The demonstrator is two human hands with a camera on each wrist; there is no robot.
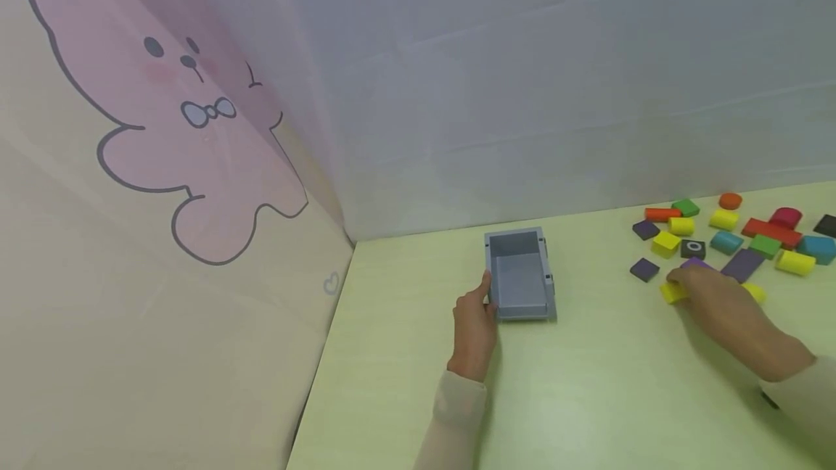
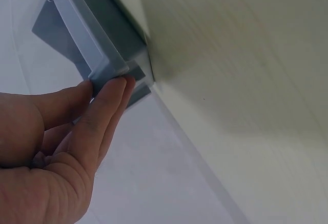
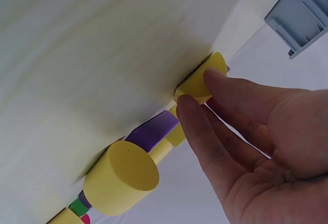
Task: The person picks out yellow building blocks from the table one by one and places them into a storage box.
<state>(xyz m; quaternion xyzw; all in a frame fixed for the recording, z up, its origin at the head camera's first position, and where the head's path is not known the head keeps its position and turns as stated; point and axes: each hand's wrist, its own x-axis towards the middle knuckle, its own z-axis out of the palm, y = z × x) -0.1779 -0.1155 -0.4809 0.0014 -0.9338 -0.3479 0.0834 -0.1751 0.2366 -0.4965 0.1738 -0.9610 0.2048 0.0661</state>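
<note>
A grey rectangular box (image 1: 520,287) stands on the table with its hollow side up. At its near left edge, my left hand (image 1: 474,328) pinches the rim between thumb and fingers; the left wrist view shows the fingertips on the grey box's corner (image 2: 105,65). To the right, my right hand (image 1: 734,318) holds a yellow block (image 1: 673,293) with a curved side, pinched between thumb and forefinger and low at the tabletop. Just behind the fingers lies a purple block (image 1: 696,263), partly hidden. A yellow cylinder (image 3: 120,178) lies beside the right hand.
Several coloured blocks are scattered at the right, among them a dark flat piece (image 1: 644,270), a yellow block (image 1: 666,244), a red bar (image 1: 772,233) and a blue block (image 1: 816,249). A pale cloth wall (image 1: 522,93) rises behind the table (image 1: 392,383).
</note>
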